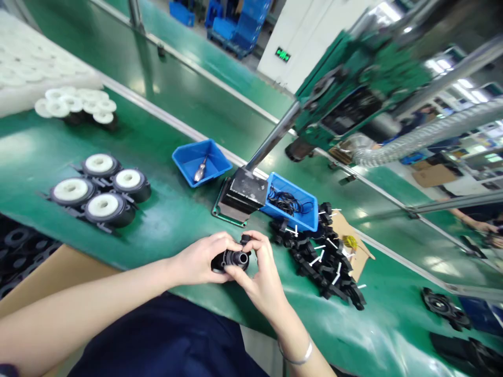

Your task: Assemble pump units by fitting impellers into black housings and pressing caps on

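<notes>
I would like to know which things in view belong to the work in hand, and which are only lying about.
In the work:
black part, held by left hand and right hand
probably the piled black pieces

Lying about, it seems:
screwdriver in blue tray
black cords in blue bin
yellow item by the pile

The held part is before the stand, piled parts right.

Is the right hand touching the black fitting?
Touching: the head view shows the right hand closed around the black fitting, skin against its edge.
</notes>
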The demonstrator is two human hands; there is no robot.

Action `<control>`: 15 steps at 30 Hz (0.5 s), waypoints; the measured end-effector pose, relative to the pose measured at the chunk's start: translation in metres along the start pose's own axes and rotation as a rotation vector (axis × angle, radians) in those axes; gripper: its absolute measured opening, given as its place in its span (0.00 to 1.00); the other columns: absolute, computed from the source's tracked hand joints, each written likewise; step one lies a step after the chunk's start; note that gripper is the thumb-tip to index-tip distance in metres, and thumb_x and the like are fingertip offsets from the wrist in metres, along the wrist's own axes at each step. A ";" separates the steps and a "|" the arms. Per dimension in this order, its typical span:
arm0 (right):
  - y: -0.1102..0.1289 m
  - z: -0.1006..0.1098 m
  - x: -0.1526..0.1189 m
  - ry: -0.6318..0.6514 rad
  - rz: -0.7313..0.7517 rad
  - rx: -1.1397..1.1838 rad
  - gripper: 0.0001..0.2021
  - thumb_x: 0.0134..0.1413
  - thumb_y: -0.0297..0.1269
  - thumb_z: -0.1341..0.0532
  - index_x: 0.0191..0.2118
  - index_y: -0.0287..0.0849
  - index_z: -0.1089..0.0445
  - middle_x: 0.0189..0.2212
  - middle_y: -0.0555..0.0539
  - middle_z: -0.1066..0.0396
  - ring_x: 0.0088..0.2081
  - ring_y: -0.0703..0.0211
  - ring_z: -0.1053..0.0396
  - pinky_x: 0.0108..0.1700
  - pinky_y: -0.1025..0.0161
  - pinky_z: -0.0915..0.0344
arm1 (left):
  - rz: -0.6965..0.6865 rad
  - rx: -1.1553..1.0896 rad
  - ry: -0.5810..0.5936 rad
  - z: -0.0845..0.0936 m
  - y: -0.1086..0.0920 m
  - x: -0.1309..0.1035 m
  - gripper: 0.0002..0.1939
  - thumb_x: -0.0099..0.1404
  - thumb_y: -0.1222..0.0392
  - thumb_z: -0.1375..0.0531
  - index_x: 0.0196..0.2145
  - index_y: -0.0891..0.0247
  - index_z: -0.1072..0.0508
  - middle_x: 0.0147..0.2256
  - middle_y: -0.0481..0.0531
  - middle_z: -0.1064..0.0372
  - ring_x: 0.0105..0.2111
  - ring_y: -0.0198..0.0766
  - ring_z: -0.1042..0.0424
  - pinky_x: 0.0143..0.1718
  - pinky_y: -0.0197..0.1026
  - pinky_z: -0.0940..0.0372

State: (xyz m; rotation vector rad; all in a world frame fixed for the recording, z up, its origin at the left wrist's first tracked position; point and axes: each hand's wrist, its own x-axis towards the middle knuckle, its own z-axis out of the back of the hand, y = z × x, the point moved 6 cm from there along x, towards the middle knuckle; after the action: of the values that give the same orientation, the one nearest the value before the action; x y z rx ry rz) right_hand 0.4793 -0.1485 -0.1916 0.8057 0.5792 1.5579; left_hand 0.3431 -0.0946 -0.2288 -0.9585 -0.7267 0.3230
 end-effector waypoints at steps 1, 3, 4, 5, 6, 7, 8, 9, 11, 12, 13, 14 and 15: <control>0.005 0.010 0.005 0.024 0.021 -0.001 0.19 0.56 0.47 0.33 0.46 0.48 0.40 0.56 0.41 0.41 0.60 0.47 0.38 0.59 0.46 0.35 | -0.018 0.022 -0.003 0.005 -0.006 0.004 0.28 0.56 0.64 0.31 0.53 0.59 0.34 0.45 0.56 0.29 0.46 0.45 0.27 0.47 0.45 0.30; 0.019 0.042 0.018 -0.006 0.085 -0.014 0.20 0.57 0.49 0.34 0.49 0.49 0.39 0.59 0.40 0.42 0.62 0.46 0.39 0.62 0.44 0.38 | -0.070 0.072 -0.002 0.022 -0.021 0.019 0.28 0.58 0.63 0.31 0.54 0.58 0.34 0.46 0.56 0.29 0.47 0.44 0.26 0.48 0.44 0.30; 0.028 0.064 0.027 -0.073 0.125 -0.026 0.19 0.58 0.48 0.35 0.50 0.49 0.39 0.59 0.40 0.42 0.63 0.46 0.39 0.63 0.44 0.39 | -0.100 0.099 -0.007 0.034 -0.030 0.030 0.28 0.59 0.62 0.31 0.54 0.58 0.34 0.48 0.56 0.29 0.48 0.43 0.27 0.49 0.43 0.30; 0.038 0.089 0.037 -0.167 0.171 -0.050 0.17 0.59 0.46 0.35 0.50 0.49 0.38 0.59 0.40 0.42 0.63 0.47 0.39 0.64 0.44 0.39 | -0.128 0.128 -0.021 0.046 -0.038 0.043 0.27 0.59 0.61 0.31 0.55 0.57 0.34 0.49 0.56 0.29 0.49 0.43 0.27 0.51 0.43 0.31; 0.050 0.116 0.049 -0.282 0.231 -0.071 0.16 0.60 0.44 0.35 0.49 0.49 0.38 0.59 0.41 0.41 0.63 0.47 0.39 0.64 0.45 0.39 | -0.147 0.157 -0.047 0.059 -0.045 0.058 0.26 0.60 0.60 0.31 0.54 0.57 0.33 0.49 0.55 0.29 0.51 0.44 0.27 0.52 0.44 0.32; 0.061 0.144 0.062 -0.398 0.288 -0.070 0.15 0.60 0.43 0.36 0.50 0.49 0.38 0.59 0.41 0.42 0.62 0.49 0.37 0.64 0.47 0.37 | -0.153 0.176 -0.079 0.071 -0.049 0.073 0.26 0.59 0.59 0.31 0.54 0.57 0.32 0.49 0.55 0.28 0.51 0.44 0.27 0.53 0.44 0.32; 0.075 0.170 0.076 -0.500 0.379 -0.061 0.16 0.60 0.43 0.36 0.50 0.49 0.38 0.59 0.42 0.42 0.61 0.51 0.36 0.63 0.48 0.36 | -0.140 0.180 -0.106 0.081 -0.049 0.088 0.26 0.58 0.57 0.30 0.52 0.58 0.32 0.49 0.54 0.28 0.50 0.44 0.27 0.53 0.45 0.32; 0.089 0.193 0.092 -0.571 0.469 -0.077 0.18 0.61 0.45 0.36 0.52 0.49 0.39 0.58 0.42 0.42 0.59 0.53 0.34 0.63 0.50 0.36 | -0.108 0.168 -0.118 0.088 -0.046 0.103 0.25 0.57 0.56 0.30 0.51 0.59 0.31 0.48 0.54 0.28 0.48 0.44 0.26 0.53 0.45 0.31; 0.118 0.232 0.131 -0.643 0.581 -0.124 0.23 0.61 0.48 0.37 0.56 0.46 0.42 0.59 0.41 0.42 0.57 0.56 0.33 0.64 0.52 0.36 | -0.010 0.093 -0.109 0.093 -0.032 0.127 0.26 0.55 0.55 0.29 0.49 0.60 0.32 0.45 0.53 0.27 0.44 0.43 0.24 0.49 0.45 0.29; 0.133 0.250 0.151 -0.669 0.602 -0.139 0.24 0.61 0.46 0.36 0.57 0.45 0.43 0.60 0.40 0.42 0.61 0.58 0.36 0.65 0.54 0.37 | 0.040 0.039 -0.095 0.092 -0.023 0.135 0.27 0.54 0.55 0.29 0.48 0.60 0.33 0.44 0.52 0.26 0.43 0.43 0.23 0.48 0.45 0.29; 0.149 0.265 0.170 -0.679 0.631 -0.121 0.22 0.62 0.43 0.37 0.56 0.44 0.43 0.61 0.41 0.41 0.63 0.60 0.39 0.64 0.58 0.36 | 0.081 -0.012 -0.084 0.091 -0.015 0.142 0.27 0.53 0.54 0.29 0.47 0.60 0.34 0.44 0.51 0.26 0.42 0.43 0.23 0.47 0.45 0.28; 0.165 0.278 0.187 -0.671 0.647 -0.068 0.16 0.66 0.40 0.40 0.54 0.44 0.42 0.60 0.41 0.39 0.60 0.63 0.36 0.62 0.60 0.34 | 0.110 -0.053 -0.080 0.089 -0.007 0.147 0.28 0.52 0.54 0.28 0.47 0.60 0.35 0.43 0.50 0.26 0.42 0.43 0.23 0.48 0.45 0.28; 0.178 0.288 0.201 -0.651 0.620 -0.005 0.07 0.69 0.36 0.46 0.50 0.43 0.40 0.55 0.41 0.35 0.53 0.64 0.31 0.57 0.62 0.30 | 0.127 -0.081 -0.084 0.088 -0.002 0.151 0.28 0.52 0.53 0.28 0.46 0.59 0.36 0.42 0.50 0.26 0.43 0.44 0.23 0.48 0.46 0.29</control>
State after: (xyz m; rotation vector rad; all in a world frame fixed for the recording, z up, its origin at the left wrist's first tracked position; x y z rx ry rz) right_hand 0.5818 -0.0004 0.1587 1.4998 -0.1765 1.6986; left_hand 0.3922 0.0429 -0.1324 -1.0751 -0.7615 0.4506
